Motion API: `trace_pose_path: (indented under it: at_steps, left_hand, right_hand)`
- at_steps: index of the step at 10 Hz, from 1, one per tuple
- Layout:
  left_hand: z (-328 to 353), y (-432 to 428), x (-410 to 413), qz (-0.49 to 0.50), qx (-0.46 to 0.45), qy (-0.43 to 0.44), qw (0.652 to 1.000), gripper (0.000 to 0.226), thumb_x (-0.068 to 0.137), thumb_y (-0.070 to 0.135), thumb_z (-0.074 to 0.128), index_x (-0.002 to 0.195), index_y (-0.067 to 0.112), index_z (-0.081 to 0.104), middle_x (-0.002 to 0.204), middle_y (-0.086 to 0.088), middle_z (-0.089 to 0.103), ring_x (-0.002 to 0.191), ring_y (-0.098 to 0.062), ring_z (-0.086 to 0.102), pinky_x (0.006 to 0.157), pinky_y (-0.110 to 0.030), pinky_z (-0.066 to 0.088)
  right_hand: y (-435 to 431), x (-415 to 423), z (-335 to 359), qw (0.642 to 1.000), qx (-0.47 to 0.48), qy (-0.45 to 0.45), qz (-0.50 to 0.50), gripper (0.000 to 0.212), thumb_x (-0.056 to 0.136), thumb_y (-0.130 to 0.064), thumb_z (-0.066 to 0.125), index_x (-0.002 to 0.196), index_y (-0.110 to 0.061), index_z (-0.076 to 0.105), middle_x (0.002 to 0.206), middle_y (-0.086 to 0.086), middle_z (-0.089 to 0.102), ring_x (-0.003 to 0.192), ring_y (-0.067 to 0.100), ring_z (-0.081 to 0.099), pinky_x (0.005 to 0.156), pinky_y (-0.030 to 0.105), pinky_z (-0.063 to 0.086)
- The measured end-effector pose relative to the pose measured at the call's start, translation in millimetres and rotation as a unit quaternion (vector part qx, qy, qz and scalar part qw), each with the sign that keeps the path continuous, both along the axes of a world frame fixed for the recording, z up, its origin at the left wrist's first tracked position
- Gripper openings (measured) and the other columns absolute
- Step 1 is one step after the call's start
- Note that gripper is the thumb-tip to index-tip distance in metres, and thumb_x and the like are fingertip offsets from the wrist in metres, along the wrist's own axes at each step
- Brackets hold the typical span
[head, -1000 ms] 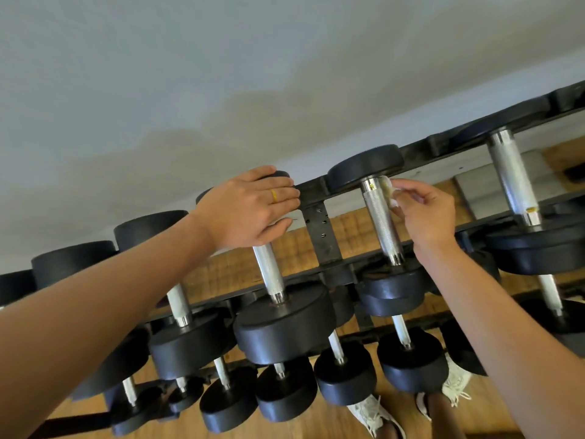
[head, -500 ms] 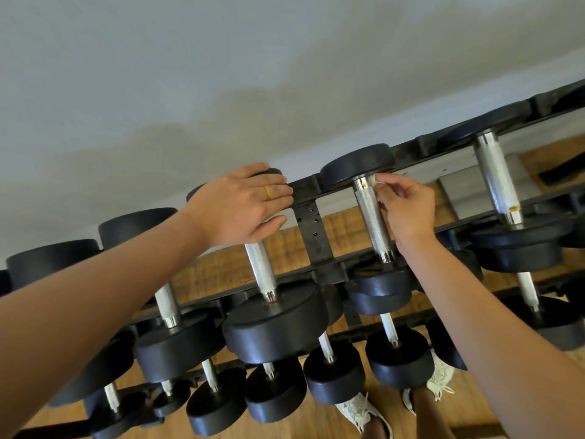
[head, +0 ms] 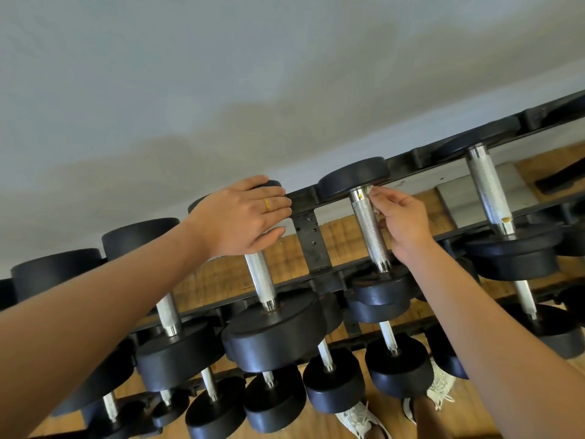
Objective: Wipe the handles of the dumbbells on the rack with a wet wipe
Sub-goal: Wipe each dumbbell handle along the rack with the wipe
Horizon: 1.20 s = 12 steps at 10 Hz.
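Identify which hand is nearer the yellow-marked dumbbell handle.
Right. The right hand holds a wipe on the neighbouring handle; the left hand rests on a dumbbell beyond that.

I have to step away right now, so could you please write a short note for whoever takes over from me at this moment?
Left hand: flat, resting on the far head of a top-row dumbbell.
Right hand: pinches the wet wipe, barely visible, against the far end of the next handle.
Done: cannot tell which handles are wiped.
Left: wipe down this handle, then the others on the rack.
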<state>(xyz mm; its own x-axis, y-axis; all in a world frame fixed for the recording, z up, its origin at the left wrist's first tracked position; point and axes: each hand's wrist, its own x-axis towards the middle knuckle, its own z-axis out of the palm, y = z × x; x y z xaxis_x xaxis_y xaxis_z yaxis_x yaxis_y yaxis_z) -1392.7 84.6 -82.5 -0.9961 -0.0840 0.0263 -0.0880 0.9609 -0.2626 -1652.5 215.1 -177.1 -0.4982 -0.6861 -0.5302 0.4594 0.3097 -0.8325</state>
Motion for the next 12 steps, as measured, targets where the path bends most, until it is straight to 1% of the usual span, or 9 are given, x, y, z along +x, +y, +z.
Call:
trace_pose_path:
  at_steps: [1,2,3,4,7,9,10,11,12]
  left_hand:
    - [1,0,0,0.000,-0.001,-0.004,1.000,0.038,0.104,0.035,0.052,0.120,0.009,0.074,0.125,-0.007,0.073,0.126,-0.027,0.063,0.116,-0.045,0.038]
    - [1,0,0,-0.001,-0.002,0.001,1.000,0.037,0.104,0.034,0.053,0.120,0.009,0.075,0.124,-0.007,0.073,0.125,-0.027,0.064,0.115,-0.046,0.040]
    - [1,0,0,0.000,-0.002,0.001,1.000,0.037,0.104,0.034,0.053,0.120,0.009,0.075,0.124,-0.007,0.073,0.125,-0.027,0.064,0.115,-0.047,0.040]
    - [0,0,0,0.001,-0.001,-0.001,1.000,0.036,0.104,0.034,0.054,0.120,0.009,0.075,0.125,-0.007,0.073,0.126,-0.027,0.064,0.116,-0.047,0.040]
    - [2,1,0,0.004,-0.003,-0.007,1.000,0.036,0.103,0.035,0.055,0.121,0.009,0.074,0.125,-0.007,0.073,0.126,-0.026,0.063,0.116,-0.046,0.039]
    - [-1,0,1,0.005,0.005,0.003,1.000,0.037,0.104,0.034,0.054,0.120,0.008,0.074,0.125,-0.007,0.073,0.126,-0.027,0.063,0.116,-0.047,0.039]
    - [-2,0,1,0.006,0.007,0.006,1.000,0.037,0.103,0.034,0.054,0.120,0.008,0.074,0.125,-0.008,0.073,0.126,-0.027,0.063,0.116,-0.048,0.040]
    - [-2,0,1,0.006,0.009,0.005,1.000,0.038,0.103,0.034,0.054,0.120,0.008,0.075,0.125,-0.009,0.073,0.126,-0.028,0.063,0.116,-0.047,0.039]
    - [-2,0,1,0.009,0.012,-0.003,1.000,0.039,0.104,0.035,0.052,0.122,0.008,0.074,0.126,-0.009,0.072,0.127,-0.028,0.063,0.116,-0.048,0.040]
  right_hand:
    - [-3,-6,5,1.000,0.000,-0.022,0.011,0.012,0.092,-0.011,0.068,0.103,-0.013,0.073,0.096,0.003,0.074,0.085,0.016,0.067,0.074,0.031,0.051]
    - [-5,-14,7,0.999,0.003,-0.035,0.038,0.011,0.092,-0.008,0.067,0.101,-0.011,0.074,0.095,0.006,0.075,0.087,0.021,0.069,0.074,0.032,0.054]
    - [-4,-22,10,0.996,-0.005,-0.001,0.094,0.013,0.092,-0.006,0.067,0.100,-0.012,0.074,0.093,0.003,0.077,0.091,0.021,0.073,0.077,0.030,0.056]
    - [5,-30,13,0.980,-0.029,0.096,0.170,0.021,0.091,-0.002,0.066,0.104,-0.016,0.075,0.098,-0.001,0.077,0.092,0.014,0.074,0.079,0.028,0.059]
    - [-2,-20,19,0.971,-0.035,0.184,0.145,0.028,0.091,-0.003,0.068,0.090,-0.030,0.073,0.095,-0.008,0.075,0.089,0.007,0.071,0.076,0.021,0.055]
    - [30,-25,12,0.937,-0.007,0.253,0.241,0.022,0.093,-0.004,0.064,0.103,-0.021,0.073,0.095,-0.010,0.073,0.082,-0.001,0.069,0.069,0.010,0.052]
    - [35,-26,12,0.945,-0.015,0.236,0.225,0.025,0.092,-0.003,0.065,0.103,-0.024,0.073,0.099,-0.010,0.072,0.083,-0.005,0.068,0.074,0.012,0.054]
    - [17,-24,18,0.945,-0.029,0.247,0.214,0.032,0.092,-0.004,0.065,0.094,-0.036,0.069,0.095,-0.018,0.070,0.090,-0.004,0.067,0.087,0.019,0.051]
    - [11,-22,20,0.953,-0.045,0.227,0.195,0.034,0.092,-0.003,0.065,0.093,-0.037,0.070,0.094,-0.020,0.071,0.092,-0.002,0.068,0.088,0.019,0.050]
